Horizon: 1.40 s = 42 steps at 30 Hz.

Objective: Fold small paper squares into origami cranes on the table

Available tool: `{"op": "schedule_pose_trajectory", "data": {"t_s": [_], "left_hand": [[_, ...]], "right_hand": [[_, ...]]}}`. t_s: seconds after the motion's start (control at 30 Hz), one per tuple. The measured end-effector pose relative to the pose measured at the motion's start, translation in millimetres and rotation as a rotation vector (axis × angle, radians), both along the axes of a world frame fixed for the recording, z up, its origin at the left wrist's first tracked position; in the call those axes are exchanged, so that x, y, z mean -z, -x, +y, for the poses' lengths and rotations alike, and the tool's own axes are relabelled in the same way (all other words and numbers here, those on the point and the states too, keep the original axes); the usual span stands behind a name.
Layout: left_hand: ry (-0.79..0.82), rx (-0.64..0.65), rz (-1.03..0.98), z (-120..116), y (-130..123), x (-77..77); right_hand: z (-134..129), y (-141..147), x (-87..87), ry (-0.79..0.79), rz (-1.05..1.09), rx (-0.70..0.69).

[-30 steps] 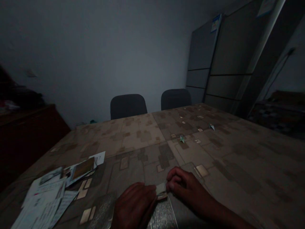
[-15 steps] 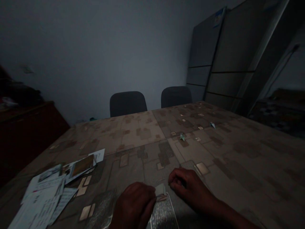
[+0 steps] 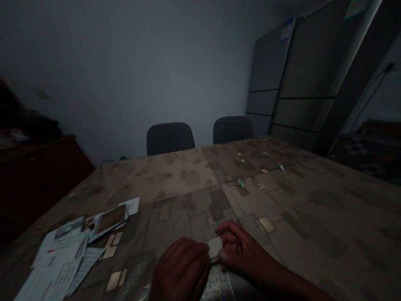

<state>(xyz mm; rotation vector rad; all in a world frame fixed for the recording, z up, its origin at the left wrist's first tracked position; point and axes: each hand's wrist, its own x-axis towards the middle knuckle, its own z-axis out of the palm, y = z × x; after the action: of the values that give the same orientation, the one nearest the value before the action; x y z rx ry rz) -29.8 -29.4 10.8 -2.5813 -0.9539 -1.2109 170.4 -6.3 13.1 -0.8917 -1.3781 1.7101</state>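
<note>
At the near side of the counter [image 3: 313, 234], both hands are closed in on one small folded paper [image 3: 214, 247]. L hand [image 3: 180, 269] is curled, fingers pinching the paper's left side. R hand [image 3: 241, 251] is curled too, fingers over its right side. So the gap btw the hands is narrow, w/ the pale paper held btw them, just above a speckled silver sheet [image 3: 216, 284]. That sheet lies on the counter under the hands, w/ a thin white line along it.

L of the hands: loose papers [image 3: 59, 263] in a messy spread, w/ a brownish card [image 3: 109, 219] on top & a white slip [image 3: 133, 205] just past it. Well ahead, two tiny paper cranes [image 3: 240, 182] sit apart on the patterned top, approx pale green, too small for detail.

Past the far edge: two dark chairs [image 3: 170, 138] against a grey wall. R side: tall grey cabinets [image 3: 266, 62] w/ a blue-and-white label [image 3: 287, 29]. L side: a dark wood cabinet [image 3: 37, 179], a blurry dark heap on it.
</note>
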Motion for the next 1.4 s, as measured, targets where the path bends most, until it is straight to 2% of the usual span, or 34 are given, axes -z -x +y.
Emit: {"op": "schedule_pose_trajectory", "data": {"t_s": [0.1,0.17,0.33,0.47,0.57,0.77,1.03,1.4], "left_hand": [[0.018,0.083,0.010,2,-1,0.1],[0.126,0.115,-0.049,4,0,-2.5],[0.675,-0.028,-0.451,7,1,-4.2],[1.070,0.073,-0.822,7,-5,8.9],[1.238,0.155,-1.010,8,-7,17.2],[1.323,0.218,-1.139,10,-7,24.3],[1.360,0.100,-1.098,7,-11,20.5],[1.408,0.115,-1.164,6,-13,17.4]], "right_hand": [[-1,5,-0.1,-0.029,-0.025,0.058],[0,6,-0.3,-0.049,-0.036,0.090],[3,3,-6.6,-0.191,-0.181,0.105],[3,4,-12.7,-0.317,-0.273,0.119],[4,7,-11.9,-0.340,-0.264,0.141],[4,8,-4.2,-0.426,-0.326,0.176],[5,4,1.1,-0.552,-0.413,0.161],[6,3,1.8,-0.605,-0.387,0.141]]}}
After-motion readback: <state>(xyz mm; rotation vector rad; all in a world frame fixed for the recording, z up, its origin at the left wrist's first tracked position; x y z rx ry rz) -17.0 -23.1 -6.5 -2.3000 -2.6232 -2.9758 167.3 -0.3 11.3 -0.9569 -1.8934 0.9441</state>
